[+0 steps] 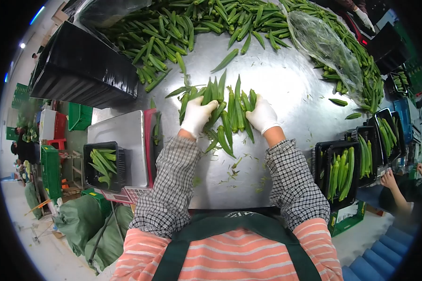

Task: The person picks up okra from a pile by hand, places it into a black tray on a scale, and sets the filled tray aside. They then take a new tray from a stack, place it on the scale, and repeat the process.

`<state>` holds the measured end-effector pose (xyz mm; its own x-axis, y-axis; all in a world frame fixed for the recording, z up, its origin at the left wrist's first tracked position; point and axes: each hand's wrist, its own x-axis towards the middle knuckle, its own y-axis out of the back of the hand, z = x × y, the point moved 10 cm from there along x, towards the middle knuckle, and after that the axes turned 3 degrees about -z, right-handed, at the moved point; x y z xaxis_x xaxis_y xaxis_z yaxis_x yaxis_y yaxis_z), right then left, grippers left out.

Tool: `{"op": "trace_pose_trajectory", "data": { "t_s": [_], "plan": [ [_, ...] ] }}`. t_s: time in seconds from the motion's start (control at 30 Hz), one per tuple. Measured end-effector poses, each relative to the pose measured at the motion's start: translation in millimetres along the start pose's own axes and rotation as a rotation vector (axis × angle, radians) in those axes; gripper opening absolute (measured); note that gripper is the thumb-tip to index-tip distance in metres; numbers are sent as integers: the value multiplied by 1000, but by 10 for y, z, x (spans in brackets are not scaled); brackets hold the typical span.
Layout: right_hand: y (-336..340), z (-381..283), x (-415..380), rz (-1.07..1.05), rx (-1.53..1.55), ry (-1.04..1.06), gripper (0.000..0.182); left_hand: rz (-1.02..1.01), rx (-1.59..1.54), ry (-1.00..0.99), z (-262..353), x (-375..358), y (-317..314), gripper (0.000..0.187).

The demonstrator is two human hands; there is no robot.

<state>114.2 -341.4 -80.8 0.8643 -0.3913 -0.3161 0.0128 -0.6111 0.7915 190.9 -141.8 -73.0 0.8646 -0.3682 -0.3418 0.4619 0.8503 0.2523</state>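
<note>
Both hands wear white gloves and work over a loose row of green okra pods on the metal table. My left hand closes around several pods at the left of the row, its thumb lying across them. From the right side, my right hand grips the row's end pods, thumb in front and fingers partly hidden behind. A few pods lie tilted below and left of the left hand. Beyond the hands, a single okra pod rests apart from the large okra heap.
On the left, a black tray of okra sits on a scale, below a tall black crate. Plastic film covers part of the heap. Filled black trays line the right edge, near a co-worker's hand.
</note>
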Motion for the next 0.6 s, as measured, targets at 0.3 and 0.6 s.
{"op": "trace_pose_trajectory", "data": {
  "t_s": [0.3, 0.6],
  "plan": [
    [-65, 332, 90, 103, 512, -4, 35, -274, -629, 20, 138, -857, -7, 26],
    [176, -1148, -939, -228, 1185, 355, 38, -171, -651, -51, 239, -1452, 366, 26]
  ]
}}
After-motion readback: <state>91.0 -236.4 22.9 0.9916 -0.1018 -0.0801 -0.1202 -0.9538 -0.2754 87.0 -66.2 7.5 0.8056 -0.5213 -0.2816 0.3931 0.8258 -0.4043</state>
